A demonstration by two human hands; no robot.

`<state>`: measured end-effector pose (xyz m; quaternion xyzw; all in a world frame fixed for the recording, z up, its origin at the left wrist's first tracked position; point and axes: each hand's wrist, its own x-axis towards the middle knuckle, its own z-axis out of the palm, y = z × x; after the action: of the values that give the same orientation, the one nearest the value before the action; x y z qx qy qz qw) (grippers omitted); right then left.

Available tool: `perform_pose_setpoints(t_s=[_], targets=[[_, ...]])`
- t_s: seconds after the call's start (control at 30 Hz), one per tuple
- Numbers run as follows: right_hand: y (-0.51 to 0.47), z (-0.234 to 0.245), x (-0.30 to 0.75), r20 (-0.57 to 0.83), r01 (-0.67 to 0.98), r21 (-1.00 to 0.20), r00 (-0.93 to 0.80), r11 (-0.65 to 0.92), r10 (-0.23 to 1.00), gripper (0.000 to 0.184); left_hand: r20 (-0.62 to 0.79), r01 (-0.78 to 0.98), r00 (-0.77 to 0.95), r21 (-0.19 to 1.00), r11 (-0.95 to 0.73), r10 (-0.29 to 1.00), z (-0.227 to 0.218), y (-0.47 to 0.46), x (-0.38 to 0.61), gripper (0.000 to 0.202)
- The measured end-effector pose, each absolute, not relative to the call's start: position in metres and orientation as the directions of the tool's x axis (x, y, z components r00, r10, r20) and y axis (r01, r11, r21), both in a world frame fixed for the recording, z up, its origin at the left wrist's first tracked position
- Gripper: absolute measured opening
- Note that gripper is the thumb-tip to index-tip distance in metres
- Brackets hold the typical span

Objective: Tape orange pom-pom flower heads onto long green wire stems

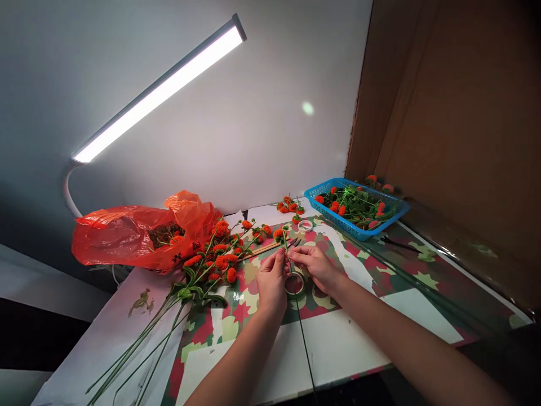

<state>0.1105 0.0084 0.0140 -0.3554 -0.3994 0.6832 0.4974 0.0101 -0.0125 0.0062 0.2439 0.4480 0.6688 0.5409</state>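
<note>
Between my hands stands an orange artificial-looking flower (279, 233), its head up and its green stem running down to a long thin dark wire (305, 338) that reaches the table's front edge. My left hand (271, 282) pinches the stem just below the head with thumb and fingers. Close beside it, my right hand (316, 267) pinches at the same spot; whether a strip of tape is in its fingertips, I cannot tell. A roll of green tape (295, 294) sits just below the hands. Scissors or pliers tips (295, 242) show behind the fingers.
Long-stemmed orange flowers (220, 262) lie left, by a red plastic bag (127, 231). Loose flower heads (289, 205) and a white tape roll (305, 226) are at the back. A blue basket (367, 232) of flowers stands right, near a cardboard wall (448, 113). A lamp (164, 90) hangs above.
</note>
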Motion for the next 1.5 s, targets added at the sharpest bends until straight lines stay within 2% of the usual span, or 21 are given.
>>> perform_pose_setpoints(t_s=[0.13,0.23,0.57,0.83,1.5], targets=[[0.009,0.014,0.111,-0.069,-0.392,-0.906,-0.236,-0.16,0.969,0.021,-0.165,-0.543,-0.291,0.839,-0.021,0.942,0.006,-0.017,0.01,0.031],[0.009,0.017,0.111,-0.062,-0.388,-0.912,-0.198,-0.136,0.978,0.021,-0.192,-0.558,-0.279,0.83,0.004,0.941,0.004,-0.018,0.008,0.035],[0.009,0.016,0.111,0.029,-0.256,-0.967,-0.106,0.001,0.994,0.017,-0.193,-0.471,-0.304,0.881,0.029,0.933,0.007,-0.017,0.006,0.038],[0.008,0.015,0.111,0.084,-0.203,-0.977,-0.111,0.06,0.99,0.02,-0.127,-0.325,-0.39,0.946,-0.007,0.912,0.014,-0.02,0.006,0.032],[0.008,0.011,0.107,0.146,-0.127,-0.982,-0.027,0.142,0.989,0.017,0.009,-0.167,-0.321,0.984,-0.066,0.947,0.01,-0.029,0.008,0.034]])
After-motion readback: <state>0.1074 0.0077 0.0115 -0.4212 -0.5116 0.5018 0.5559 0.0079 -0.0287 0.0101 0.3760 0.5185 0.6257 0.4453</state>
